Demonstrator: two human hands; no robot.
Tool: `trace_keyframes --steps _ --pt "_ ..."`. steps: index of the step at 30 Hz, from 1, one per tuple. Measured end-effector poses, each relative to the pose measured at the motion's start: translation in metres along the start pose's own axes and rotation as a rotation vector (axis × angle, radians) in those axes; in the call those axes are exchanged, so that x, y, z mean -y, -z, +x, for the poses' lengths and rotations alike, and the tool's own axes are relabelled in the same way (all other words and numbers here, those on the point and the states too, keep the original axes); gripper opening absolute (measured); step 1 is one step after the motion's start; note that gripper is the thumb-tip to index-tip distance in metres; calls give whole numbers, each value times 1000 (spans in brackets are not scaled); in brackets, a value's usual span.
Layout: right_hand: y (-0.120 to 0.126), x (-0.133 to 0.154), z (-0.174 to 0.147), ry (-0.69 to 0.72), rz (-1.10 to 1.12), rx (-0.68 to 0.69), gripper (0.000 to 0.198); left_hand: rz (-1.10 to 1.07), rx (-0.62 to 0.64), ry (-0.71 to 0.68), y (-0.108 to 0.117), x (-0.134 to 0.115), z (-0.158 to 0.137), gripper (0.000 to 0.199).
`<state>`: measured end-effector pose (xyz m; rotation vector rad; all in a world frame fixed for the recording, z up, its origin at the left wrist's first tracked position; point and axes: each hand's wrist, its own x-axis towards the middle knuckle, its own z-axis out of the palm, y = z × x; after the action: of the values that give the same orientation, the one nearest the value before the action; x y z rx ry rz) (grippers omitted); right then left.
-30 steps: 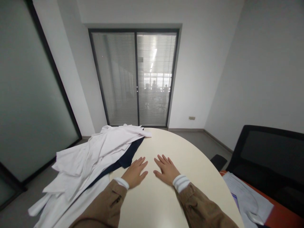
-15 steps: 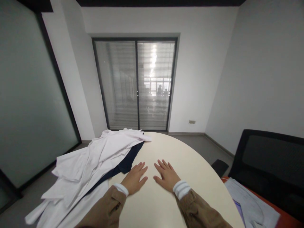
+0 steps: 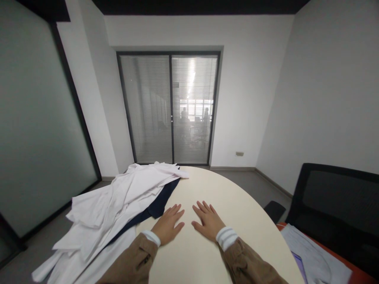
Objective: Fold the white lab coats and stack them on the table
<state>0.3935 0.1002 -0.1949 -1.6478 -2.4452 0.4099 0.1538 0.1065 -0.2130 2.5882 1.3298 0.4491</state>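
Observation:
My left hand lies palm down on the cream round table, fingers spread, holding nothing. Just beyond its fingertips and to the left is a dark navy cloth, partly covered by a heap of white garments draped over the table's left edge. Flat on the tabletop, a short gap to the right, rests my right hand, also with fingers apart and nothing in it.
A black mesh-backed chair stands at the right; on its orange seat are white cloth or paper and a purple-edged item. Beyond the table is a glass door with blinds. A frosted panel borders the left.
The view has tilted slightly upward, so the scene sits a little lower. Both hands stay in place on the table, and the garments have not moved.

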Motion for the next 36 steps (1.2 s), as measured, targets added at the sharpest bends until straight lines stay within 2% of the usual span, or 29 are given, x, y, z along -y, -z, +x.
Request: trace_keyframes --steps 27,30,32,36 --pt "-2 -1 0 4 -4 0 75 22 -18 -19 -3 2 -1 51" --pt "-1 -1 0 3 1 -1 74 24 -133 -47 -1 2 0 47" --pt "-1 -1 -1 2 0 -3 75 65 -291 -18 6 0 2 42" --pt "-1 -1 0 5 -5 0 75 205 -655 241 34 -2 2 41"
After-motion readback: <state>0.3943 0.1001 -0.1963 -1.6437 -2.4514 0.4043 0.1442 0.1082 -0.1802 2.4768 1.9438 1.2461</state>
